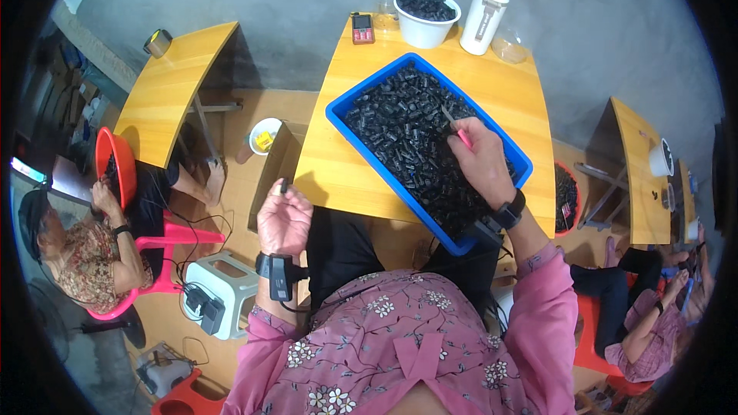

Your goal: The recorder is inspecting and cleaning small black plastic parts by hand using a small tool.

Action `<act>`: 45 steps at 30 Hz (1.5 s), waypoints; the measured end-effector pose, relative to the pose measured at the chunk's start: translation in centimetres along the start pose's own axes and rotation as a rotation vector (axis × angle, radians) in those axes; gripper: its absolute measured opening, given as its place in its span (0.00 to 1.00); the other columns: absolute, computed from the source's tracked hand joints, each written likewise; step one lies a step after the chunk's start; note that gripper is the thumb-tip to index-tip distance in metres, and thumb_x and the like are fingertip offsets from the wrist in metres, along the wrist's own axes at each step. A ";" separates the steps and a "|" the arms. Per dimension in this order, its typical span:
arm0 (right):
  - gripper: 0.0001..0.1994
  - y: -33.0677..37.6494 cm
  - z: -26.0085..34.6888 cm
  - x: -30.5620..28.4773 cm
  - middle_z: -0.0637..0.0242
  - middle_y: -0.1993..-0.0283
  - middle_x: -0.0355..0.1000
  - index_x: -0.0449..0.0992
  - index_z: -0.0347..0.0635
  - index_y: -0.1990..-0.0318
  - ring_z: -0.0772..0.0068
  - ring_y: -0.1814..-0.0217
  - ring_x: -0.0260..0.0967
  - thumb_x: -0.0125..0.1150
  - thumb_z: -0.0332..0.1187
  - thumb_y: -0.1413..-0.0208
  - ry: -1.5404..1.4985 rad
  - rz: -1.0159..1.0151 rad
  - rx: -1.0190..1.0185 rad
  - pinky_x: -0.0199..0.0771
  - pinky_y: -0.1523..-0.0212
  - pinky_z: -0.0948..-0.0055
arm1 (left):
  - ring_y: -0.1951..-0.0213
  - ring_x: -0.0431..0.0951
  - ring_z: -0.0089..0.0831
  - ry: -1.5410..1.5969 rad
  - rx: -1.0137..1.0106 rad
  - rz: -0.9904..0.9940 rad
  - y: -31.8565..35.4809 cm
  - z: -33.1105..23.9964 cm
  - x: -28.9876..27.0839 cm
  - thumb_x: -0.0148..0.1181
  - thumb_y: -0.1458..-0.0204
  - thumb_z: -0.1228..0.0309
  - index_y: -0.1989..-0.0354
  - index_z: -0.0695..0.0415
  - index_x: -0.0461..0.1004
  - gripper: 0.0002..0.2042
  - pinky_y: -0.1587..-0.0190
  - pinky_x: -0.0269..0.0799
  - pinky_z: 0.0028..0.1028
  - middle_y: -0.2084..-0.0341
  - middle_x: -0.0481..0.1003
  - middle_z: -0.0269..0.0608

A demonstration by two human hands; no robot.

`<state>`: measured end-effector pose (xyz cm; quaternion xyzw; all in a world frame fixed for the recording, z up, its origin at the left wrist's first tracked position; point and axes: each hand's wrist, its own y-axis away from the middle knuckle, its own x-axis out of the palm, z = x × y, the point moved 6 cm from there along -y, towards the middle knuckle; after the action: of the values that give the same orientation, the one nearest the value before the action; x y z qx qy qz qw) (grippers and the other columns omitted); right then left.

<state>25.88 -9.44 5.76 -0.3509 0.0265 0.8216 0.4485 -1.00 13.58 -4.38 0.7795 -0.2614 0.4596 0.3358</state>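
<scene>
Pink floral clothing (346,346) fills 6 o'clock, nearest the lens. From the blue tray (336,111) (its near corner juts past the edge of the wooden table (330,173)), the left hand (284,219) sits at 8 o'clock, pinching a small black piece (284,186) between thumb and fingertips. Well apart from it, the right hand (484,157) is over the tray's 3 o'clock side — fingers closed around a pink-handled tool (463,137), metal tip toward 11 o'clock. Black pieces (400,119) heap inside the tray; beyond, at 12 o'clock, stands a filled white bowl (427,34) — a white bottle (484,19) at 1.
</scene>
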 end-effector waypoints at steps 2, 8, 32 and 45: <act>0.09 -0.6 -0.1 0.8 0.46 0.68 0.75 0.74 0.39 0.58 0.44 0.62 0.75 0.61 0.30 0.46 0.055 0.022 -0.080 0.73 0.61 0.56 | 0.68 0.74 0.27 -0.010 0.055 -0.150 -1.5 -1.7 -4.0 0.55 0.42 0.75 0.60 0.61 0.73 0.05 0.64 0.75 0.26 0.72 0.74 0.38; 0.09 -2.0 1.4 4.6 0.48 0.70 0.75 0.75 0.42 0.58 0.42 0.64 0.74 0.58 0.33 0.45 0.258 0.199 -0.163 0.73 0.62 0.49 | 0.64 0.78 0.34 -0.014 0.121 -0.430 -2.3 -3.1 -8.0 0.48 0.38 0.74 0.58 0.65 0.67 0.06 0.60 0.80 0.30 0.65 0.75 0.47; 0.10 6.9 5.9 5.7 0.78 0.75 0.66 0.75 0.38 0.52 0.92 0.82 0.53 0.59 0.28 0.39 -1.263 0.370 0.329 0.48 0.84 0.87 | 0.63 0.80 0.30 -0.311 -0.264 0.316 4.4 9.5 9.2 0.57 0.40 0.73 0.47 0.63 0.72 0.14 0.58 0.79 0.31 0.62 0.78 0.43; 0.10 8.3 5.6 5.1 0.67 0.64 0.77 0.74 0.33 0.53 0.82 0.67 0.73 0.60 0.20 0.42 -1.187 0.352 0.258 0.74 0.67 0.83 | 0.64 0.80 0.30 -0.367 -0.197 0.347 4.9 10.4 9.6 0.57 0.40 0.74 0.52 0.62 0.73 0.10 0.59 0.79 0.31 0.64 0.78 0.43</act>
<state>14.73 -8.69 4.61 0.2314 -0.0706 0.9279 0.2836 5.34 1.52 1.91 0.7569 -0.4911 0.3337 0.2730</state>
